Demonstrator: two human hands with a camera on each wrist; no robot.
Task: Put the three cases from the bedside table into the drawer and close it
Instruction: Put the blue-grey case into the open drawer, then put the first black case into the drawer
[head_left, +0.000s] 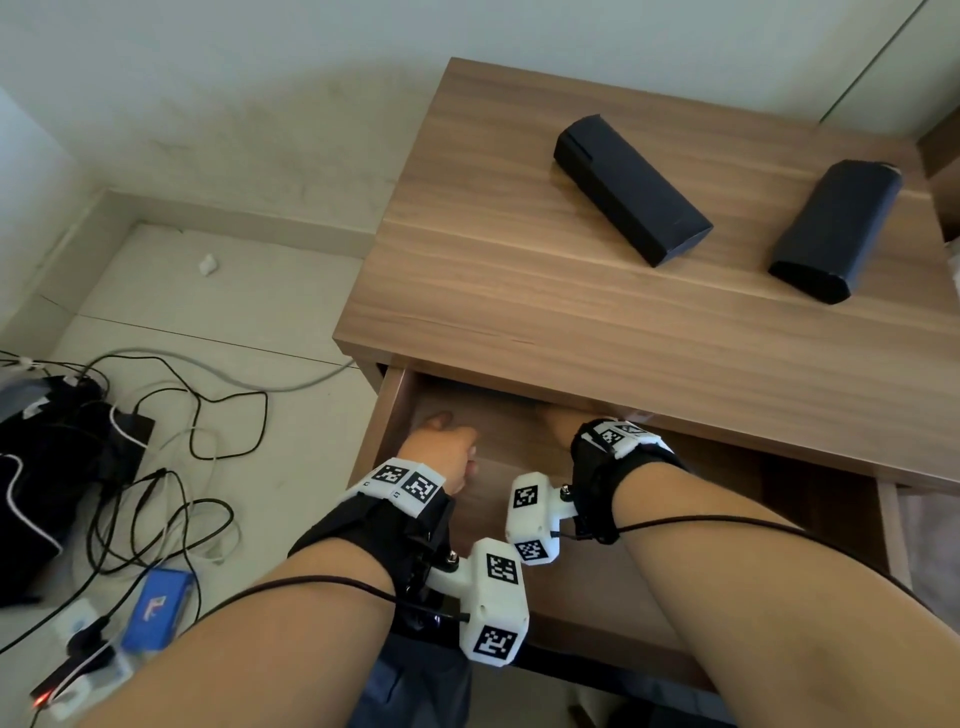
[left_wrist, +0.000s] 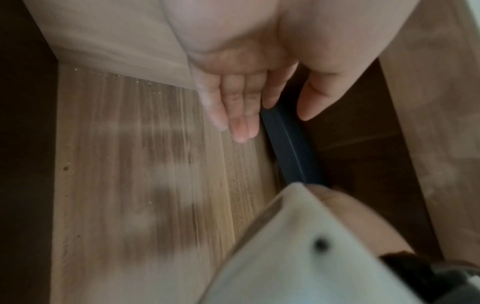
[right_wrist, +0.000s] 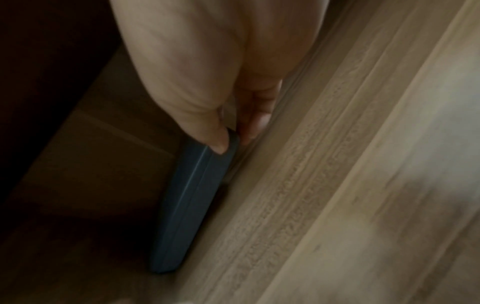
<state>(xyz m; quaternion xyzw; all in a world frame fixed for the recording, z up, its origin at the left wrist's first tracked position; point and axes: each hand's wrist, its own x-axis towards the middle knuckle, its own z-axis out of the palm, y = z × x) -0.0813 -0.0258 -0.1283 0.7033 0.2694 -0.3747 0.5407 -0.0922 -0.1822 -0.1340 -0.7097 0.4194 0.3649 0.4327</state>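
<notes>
While your right hand (right_wrist: 207, 86) pinches the blue case (right_wrist: 189, 205) on edge, your left hand (left_wrist: 233, 98) lies flat-fingered beside it. Released so, it may topple inside the drawer (head_left: 395, 410).

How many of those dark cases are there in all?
3: two black cases lie on the bedside table, one left of the other; a blue case is in the drawer, pinched by the right hand.

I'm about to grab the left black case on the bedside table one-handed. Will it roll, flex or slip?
The left black case probably won't roll: it lies on a flat face and has angular edges. It looks stiff, since its sides stay straight, so it should lift without sagging. Its surface looks matte, so a grip across the narrow width likely holds. Its weight cannot be judged from the pictures.
</notes>
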